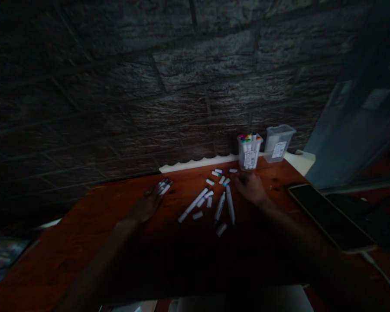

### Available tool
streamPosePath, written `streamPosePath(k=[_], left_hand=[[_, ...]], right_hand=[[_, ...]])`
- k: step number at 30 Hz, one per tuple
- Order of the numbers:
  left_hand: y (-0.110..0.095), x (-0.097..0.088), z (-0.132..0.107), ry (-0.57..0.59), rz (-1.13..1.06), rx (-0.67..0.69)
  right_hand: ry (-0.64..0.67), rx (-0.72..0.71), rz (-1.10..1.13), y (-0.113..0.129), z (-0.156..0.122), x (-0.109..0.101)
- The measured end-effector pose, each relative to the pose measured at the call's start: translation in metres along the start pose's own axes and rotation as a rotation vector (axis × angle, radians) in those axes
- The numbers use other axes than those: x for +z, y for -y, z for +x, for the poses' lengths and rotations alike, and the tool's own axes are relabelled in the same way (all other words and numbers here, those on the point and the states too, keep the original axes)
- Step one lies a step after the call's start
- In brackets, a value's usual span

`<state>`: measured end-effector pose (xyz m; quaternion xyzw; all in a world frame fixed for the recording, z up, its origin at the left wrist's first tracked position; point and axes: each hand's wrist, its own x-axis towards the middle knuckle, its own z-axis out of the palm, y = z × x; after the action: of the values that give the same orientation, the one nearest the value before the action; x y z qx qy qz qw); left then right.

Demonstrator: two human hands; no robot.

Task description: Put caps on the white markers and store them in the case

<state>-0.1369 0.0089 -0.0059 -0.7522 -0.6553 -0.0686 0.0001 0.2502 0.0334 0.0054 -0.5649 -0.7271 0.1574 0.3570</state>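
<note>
My left hand (145, 205) rests on the wooden table at the left, its fingers closed round several white markers (164, 187) with dark ends that poke out past the fingertips. At the right, my right hand (251, 187) is curled low over the tabletop; its fingers are closed, and anything in them is too dark to make out. Just beyond its fingertips lies a loose marker cap (233, 170). Between the hands are scattered caps (209, 182), a long white marker (193, 205) and two more markers, one grey-white (219, 207) and one beside it (230, 205).
A clear box of colourful markers (249, 151) stands by the wall, with a second clear box (278, 144) to its right. A large phone or tablet (331, 216) with a white cable (381, 271) lies at the right edge. A scalloped white strip (198, 164) borders the stone wall (182, 108).
</note>
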Motion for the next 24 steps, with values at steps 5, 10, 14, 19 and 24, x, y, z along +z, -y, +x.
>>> streamPosePath(k=[5, 10, 14, 19, 24], left_hand=[[-0.059, 0.006, 0.027, 0.100, -0.094, 0.184], [-0.112, -0.005, 0.051, 0.070, -0.221, 0.300], [-0.119, -0.006, 0.034, -0.136, -0.301, 0.313], [-0.123, -0.009, 0.011, -0.269, -0.437, 0.333], [-0.140, -0.016, 0.003, -0.312, -0.675, 0.254]], right_hand=[[0.069, -0.029, 0.020, 0.004, -0.002, -0.004], [0.235, -0.023, 0.040, 0.007, -0.008, -0.001], [0.274, 0.016, -0.077, 0.009, -0.011, 0.005], [0.263, 0.079, -0.267, 0.018, -0.014, 0.011], [0.249, 0.019, -0.001, 0.020, -0.013, 0.002]])
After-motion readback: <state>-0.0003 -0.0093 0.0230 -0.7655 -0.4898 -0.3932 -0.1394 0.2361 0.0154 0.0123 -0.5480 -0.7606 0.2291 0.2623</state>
